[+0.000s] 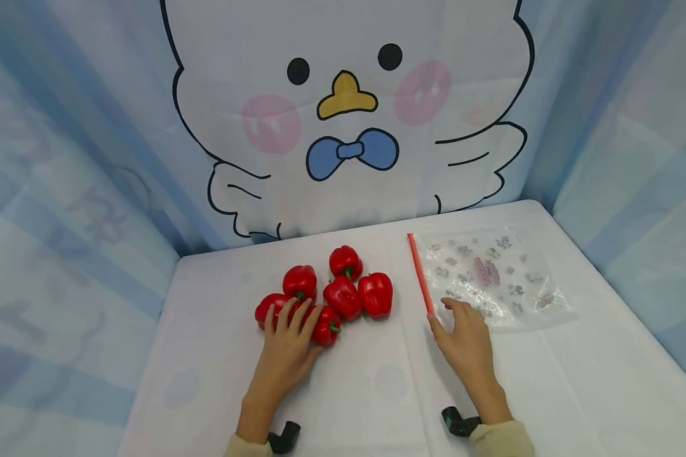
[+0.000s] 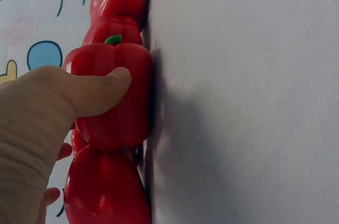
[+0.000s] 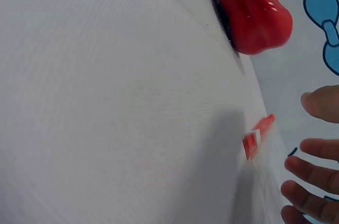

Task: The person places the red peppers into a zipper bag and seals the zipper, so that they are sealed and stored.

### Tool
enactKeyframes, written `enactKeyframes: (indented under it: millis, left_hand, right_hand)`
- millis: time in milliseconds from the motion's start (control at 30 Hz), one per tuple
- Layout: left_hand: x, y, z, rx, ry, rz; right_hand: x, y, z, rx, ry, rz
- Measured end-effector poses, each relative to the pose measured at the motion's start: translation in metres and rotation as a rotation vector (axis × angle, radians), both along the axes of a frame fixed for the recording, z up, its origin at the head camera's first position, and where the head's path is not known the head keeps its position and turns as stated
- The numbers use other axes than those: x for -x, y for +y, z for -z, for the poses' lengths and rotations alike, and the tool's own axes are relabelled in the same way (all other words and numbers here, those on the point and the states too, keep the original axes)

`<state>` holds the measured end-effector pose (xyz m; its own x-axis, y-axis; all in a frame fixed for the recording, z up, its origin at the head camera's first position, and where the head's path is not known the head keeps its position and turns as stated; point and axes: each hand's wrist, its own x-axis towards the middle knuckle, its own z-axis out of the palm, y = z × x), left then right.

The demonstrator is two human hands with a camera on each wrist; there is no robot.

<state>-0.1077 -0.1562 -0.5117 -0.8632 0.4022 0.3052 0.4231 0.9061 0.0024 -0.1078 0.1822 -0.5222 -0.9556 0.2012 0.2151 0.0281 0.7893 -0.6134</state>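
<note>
Several glossy red bell peppers with green stems lie clustered on the white table. My left hand (image 1: 286, 346) spreads its fingers over the near ones. In the left wrist view its thumb (image 2: 106, 89) lies across the side of the near bell pepper (image 2: 119, 121); most of the other fingers are hidden behind the wrist. Flat on the right side of the table lies a clear zip bag (image 1: 526, 254) with a printed pattern and a red closure strip. My right hand (image 1: 465, 339) hovers by the strip's near end, thumb and fingers apart, holding nothing.
Each wrist carries a black camera mount, seen at the left wrist (image 1: 286, 438) and the right wrist (image 1: 458, 422). Behind the white table (image 1: 371, 400) hangs a curtain (image 1: 349, 190) with a cartoon bird, and more pale blue curtains stand at both sides.
</note>
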Motion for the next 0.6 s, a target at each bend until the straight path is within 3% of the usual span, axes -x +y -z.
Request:
enactKeyframes:
  millis: [300,600]
  left_hand:
    - [0.003,-0.003,0.004,-0.014,0.064,0.038]
    - [-0.001,-0.006,0.004,-0.044,0.117,0.052]
  right_hand:
    - [0.011,-0.005,0.004,-0.095,-0.094,0.008]
    - [0.012,-0.008,0.009,-0.16,-0.057,-0.012]
